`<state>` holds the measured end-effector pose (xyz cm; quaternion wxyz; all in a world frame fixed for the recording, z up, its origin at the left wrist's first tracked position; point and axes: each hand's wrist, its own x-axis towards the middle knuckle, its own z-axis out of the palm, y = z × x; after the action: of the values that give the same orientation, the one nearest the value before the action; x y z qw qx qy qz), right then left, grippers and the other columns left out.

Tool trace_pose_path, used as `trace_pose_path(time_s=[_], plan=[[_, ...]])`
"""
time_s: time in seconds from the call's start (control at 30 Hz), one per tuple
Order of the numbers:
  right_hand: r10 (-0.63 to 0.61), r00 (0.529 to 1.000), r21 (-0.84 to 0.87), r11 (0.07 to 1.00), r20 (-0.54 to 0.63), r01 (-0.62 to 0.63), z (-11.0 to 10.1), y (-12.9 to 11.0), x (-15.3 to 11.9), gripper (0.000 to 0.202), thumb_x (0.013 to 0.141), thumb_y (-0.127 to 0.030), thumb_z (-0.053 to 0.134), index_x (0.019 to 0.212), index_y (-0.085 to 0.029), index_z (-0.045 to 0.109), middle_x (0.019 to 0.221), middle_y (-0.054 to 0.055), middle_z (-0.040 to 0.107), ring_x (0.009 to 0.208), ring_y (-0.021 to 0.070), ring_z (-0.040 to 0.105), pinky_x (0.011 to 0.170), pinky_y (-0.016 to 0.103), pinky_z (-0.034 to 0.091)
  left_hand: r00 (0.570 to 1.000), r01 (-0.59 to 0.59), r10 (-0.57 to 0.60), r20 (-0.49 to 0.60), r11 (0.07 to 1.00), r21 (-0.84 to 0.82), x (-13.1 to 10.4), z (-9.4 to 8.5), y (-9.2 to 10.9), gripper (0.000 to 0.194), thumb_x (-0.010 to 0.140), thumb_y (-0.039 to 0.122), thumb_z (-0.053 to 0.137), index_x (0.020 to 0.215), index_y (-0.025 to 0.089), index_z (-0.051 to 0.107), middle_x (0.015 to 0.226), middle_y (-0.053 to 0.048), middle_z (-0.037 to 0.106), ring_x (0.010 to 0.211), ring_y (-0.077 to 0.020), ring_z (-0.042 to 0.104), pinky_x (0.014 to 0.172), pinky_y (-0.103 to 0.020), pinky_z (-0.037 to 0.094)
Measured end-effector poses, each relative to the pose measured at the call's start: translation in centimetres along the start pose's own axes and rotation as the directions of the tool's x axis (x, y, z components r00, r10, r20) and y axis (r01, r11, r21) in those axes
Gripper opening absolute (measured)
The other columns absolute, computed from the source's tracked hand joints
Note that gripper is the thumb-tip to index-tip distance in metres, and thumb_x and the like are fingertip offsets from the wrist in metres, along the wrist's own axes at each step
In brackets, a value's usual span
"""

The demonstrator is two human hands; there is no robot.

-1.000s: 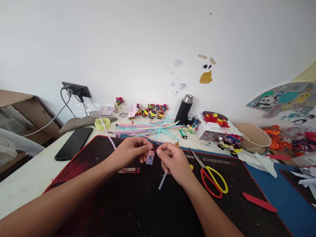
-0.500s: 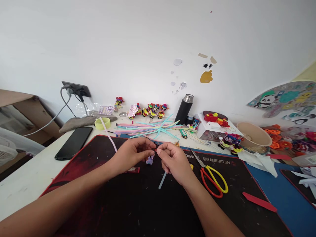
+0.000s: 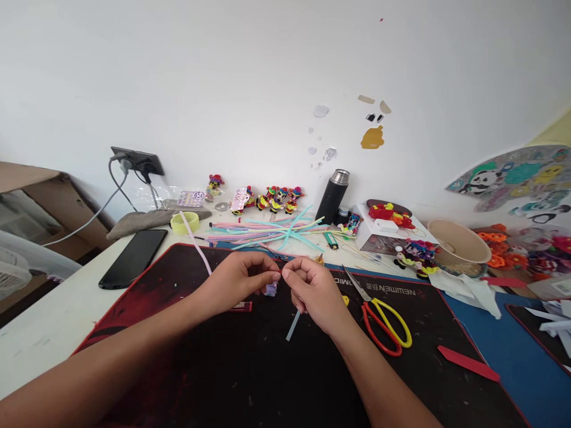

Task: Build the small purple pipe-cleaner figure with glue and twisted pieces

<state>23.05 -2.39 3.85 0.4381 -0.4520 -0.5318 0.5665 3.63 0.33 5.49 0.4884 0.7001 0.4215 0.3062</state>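
Observation:
Over the black mat [image 3: 250,362], my left hand [image 3: 238,278] and my right hand [image 3: 314,294] meet with bent fingers, each closed in a pinch. A tiny red bit shows between the fingertips, too small to name. Just behind the left fingertips lies a small purple piece [image 3: 270,289], partly covered by them. A pale translucent stick [image 3: 293,327] pokes out below my right hand; its upper end is hidden, so I cannot tell whether it is held. Right of that hand, scissors [image 3: 386,324] with one red and one yellow handle lie on the mat, blades slightly apart.
Pastel pipe cleaners [image 3: 267,230] are heaped behind the mat. Small colourful figures [image 3: 279,201] stand along the wall near a black flask [image 3: 332,199]. A phone [image 3: 132,258] lies at left, beside a yellow coil [image 3: 185,223]. At right are a beige bowl [image 3: 461,244] and a red strip [image 3: 468,363].
My left fingertips have shifted slightly right, closer to those of my right hand, and cover more of the purple piece. My right hand has barely moved.

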Motion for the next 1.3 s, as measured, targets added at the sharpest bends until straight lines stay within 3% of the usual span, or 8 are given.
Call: trace_pose_path(time_s=[0.17,0.47,0.97,1.3], plan=[[-0.002,1.0,-0.025,1.0,-0.005,0.002,0.03,-0.05,-0.04,0.024,0.089,-0.043,0.067,0.086,-0.02,0.06,0.05,-0.012,0.045,0.032,0.006,0.038,0.035,0.019,0.024,0.984,0.149,-0.126,0.122,0.967,-0.206,0.26,-0.22,0.62,0.041,0.081,0.055,0.079,0.081,0.015,0.069,0.063,0.001,0.065,0.057,-0.0127,0.06,0.056,-0.023,0.047],[-0.005,1.0,-0.055,0.998,-0.005,0.005,0.1,-0.11,-0.08,0.024,0.088,-0.042,0.066,0.086,-0.019,0.06,0.051,-0.012,0.046,0.032,0.0061,0.039,0.034,0.019,0.025,0.973,0.22,-0.184,0.142,0.926,-0.306,0.34,0.05,0.11,0.045,0.077,0.057,0.082,0.079,0.015,0.067,0.064,0.001,0.065,0.054,-0.0119,0.061,0.052,-0.023,0.045],[0.016,1.0,-0.052,0.999,0.011,-0.015,0.28,0.26,-0.06,0.023,0.088,-0.042,0.068,0.086,-0.02,0.06,0.051,-0.011,0.047,0.033,0.0065,0.04,0.035,0.019,0.025,0.985,0.163,-0.143,0.096,0.953,-0.254,0.26,0.22,0.28,0.036,0.078,0.049,0.08,0.078,0.016,0.065,0.057,0.004,0.06,0.051,-0.0106,0.053,0.052,-0.022,0.039],[0.011,1.0,-0.046,0.999,-0.006,-0.011,0.23,-0.04,0.0,0.024,0.088,-0.043,0.066,0.085,-0.02,0.059,0.05,-0.012,0.046,0.032,0.0062,0.038,0.034,0.019,0.025,0.989,0.129,-0.11,0.094,0.965,-0.228,0.5,0.02,0.15,0.039,0.081,0.054,0.077,0.08,0.016,0.068,0.06,0.002,0.062,0.054,-0.0122,0.057,0.055,-0.024,0.045]])
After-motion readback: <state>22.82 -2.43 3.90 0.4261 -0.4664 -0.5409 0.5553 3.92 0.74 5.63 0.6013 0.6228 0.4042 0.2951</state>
